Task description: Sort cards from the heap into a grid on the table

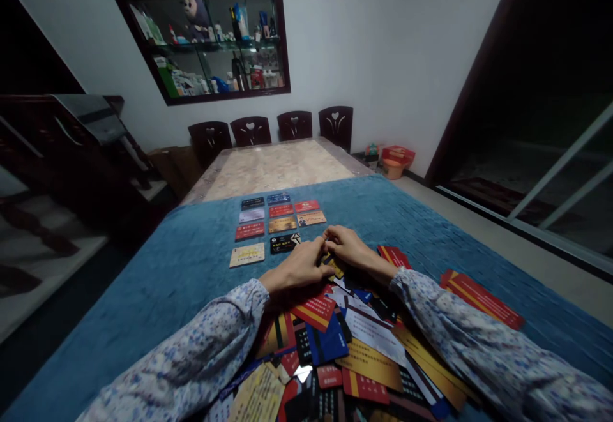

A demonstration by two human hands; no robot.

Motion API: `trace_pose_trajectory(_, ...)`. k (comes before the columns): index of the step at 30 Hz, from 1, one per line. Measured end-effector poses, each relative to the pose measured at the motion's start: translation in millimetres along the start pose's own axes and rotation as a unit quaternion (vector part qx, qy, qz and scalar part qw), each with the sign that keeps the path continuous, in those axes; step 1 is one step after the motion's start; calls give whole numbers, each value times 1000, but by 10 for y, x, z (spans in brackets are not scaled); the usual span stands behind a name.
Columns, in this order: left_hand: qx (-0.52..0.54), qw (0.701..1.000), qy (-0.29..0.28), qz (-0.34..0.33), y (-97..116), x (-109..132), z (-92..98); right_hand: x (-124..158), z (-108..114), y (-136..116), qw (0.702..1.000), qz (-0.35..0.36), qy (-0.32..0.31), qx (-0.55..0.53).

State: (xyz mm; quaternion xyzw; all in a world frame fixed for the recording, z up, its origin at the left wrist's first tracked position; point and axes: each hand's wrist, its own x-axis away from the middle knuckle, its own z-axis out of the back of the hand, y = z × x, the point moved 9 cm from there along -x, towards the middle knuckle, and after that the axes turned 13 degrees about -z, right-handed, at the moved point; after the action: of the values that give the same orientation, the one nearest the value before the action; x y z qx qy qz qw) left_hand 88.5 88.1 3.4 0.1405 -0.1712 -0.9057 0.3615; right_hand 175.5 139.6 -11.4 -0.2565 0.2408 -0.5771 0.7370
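My left hand [302,263] and my right hand [348,248] meet at the near side of the laid-out cards, fingers curled and fingertips close together. What they pinch is hidden behind the fingers. A yellow-gold card [338,267] shows just below them; whether it is gripped, I cannot tell. Under my wrists spreads a loose heap of plastic cards, among them a blue card [327,344], a white card [371,325] and a gold card [371,363]. Beyond my left hand several cards lie in rows, including a black VIP card [283,244] and a cream card [247,255].
A blue cloth [191,281] covers the near part of the long table [282,165]. Red cards [483,297] lie right of my right forearm. Dark chairs [250,131] stand at the far end. An orange bucket [393,168] is on the floor.
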Motion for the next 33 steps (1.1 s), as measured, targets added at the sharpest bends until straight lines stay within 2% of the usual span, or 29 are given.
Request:
trace_pose_trajectory(4, -2, 1000, -14, 14, -83, 70, 44, 29, -41, -65, 999, 32, -14, 23)
trace_pose_trajectory(8, -20, 999, -28, -3, -142, 148, 83, 72, -84, -105, 997, 64, -29, 11)
trace_pose_trajectory(14, -86, 996, -37, -12, -203, 258, 90, 153, -126, -165, 994, 89, -38, 46)
trace_pose_trajectory(25, -169, 984, -49, -31, 5, 328, 92, 265, -116, -285, 981, 55, -29, 184)
trace_pose_trajectory(33, -188, 979, -50, -56, 133, 299, 50, 254, -124, -298, 978, 76, -56, 187)
